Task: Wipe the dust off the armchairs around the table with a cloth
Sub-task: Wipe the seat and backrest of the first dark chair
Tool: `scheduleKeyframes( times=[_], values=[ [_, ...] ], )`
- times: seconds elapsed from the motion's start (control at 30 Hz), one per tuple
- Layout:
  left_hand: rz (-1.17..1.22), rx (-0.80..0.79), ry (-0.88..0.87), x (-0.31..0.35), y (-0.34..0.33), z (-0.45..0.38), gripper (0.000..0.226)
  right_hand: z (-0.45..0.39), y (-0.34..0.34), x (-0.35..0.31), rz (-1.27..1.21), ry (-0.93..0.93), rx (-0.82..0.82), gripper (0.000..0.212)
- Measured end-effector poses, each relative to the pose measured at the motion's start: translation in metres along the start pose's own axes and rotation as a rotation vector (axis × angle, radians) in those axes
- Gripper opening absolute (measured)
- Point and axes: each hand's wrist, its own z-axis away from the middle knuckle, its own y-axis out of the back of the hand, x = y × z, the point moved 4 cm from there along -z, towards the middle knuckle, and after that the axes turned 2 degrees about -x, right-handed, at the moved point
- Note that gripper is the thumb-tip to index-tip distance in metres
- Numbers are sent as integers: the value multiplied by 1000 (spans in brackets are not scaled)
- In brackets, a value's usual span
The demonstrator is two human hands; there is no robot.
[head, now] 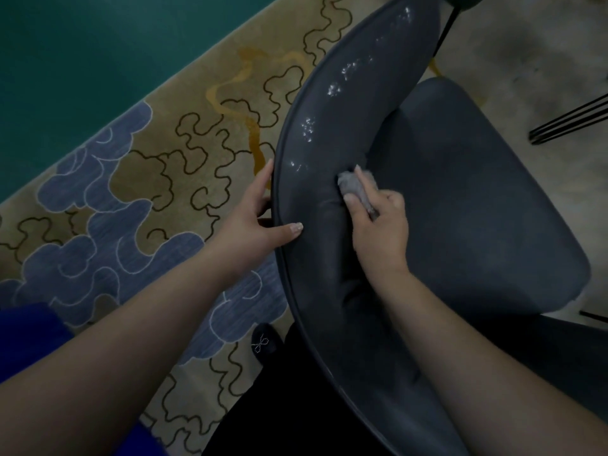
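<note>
A dark grey armchair [460,192] fills the middle and right of the head view, seen from above and behind its curved backrest [329,126]. My left hand [256,218] grips the backrest's outer rim, thumb over the top edge. My right hand [378,222] holds a small grey cloth [353,187] bunched in its fingers and presses it against the inner face of the backrest, near where it meets the seat. Shiny specks dot the backrest higher up.
A patterned rug [148,179] with blue clouds and dark squiggles lies to the left, teal floor beyond it. Thin black metal legs [566,123] show at the right edge. My dark shoe [263,343] stands beside the chair's back.
</note>
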Motion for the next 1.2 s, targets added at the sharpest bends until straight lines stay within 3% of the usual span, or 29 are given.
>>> scheduleKeyframes(
  times=[0.17,0.33,0.47,0.67,0.8,1.0,1.1,1.2],
  values=[
    [-18,17,-2,0,1,0,93,29,8,7,-7,-44,-22,41],
    [-9,22,0,-3,0,-1,94,-19,-13,-37,80,192,-55,41],
    [0,31,-2,-5,0,0,94,1,-17,-49,181,394,-124,40],
    [-25,44,7,-4,1,0,95,-17,-27,-66,369,509,-170,34],
    [-32,53,15,-4,1,-1,97,-51,-39,-83,442,494,-147,32],
    [-66,84,12,-6,2,-3,98,-1,-28,-61,370,548,-197,39],
    [-52,44,27,-2,5,-11,98,-30,-38,-74,440,558,-219,33],
    [-63,-6,21,7,11,-24,101,-69,-44,-87,481,473,-141,33]
  ],
)
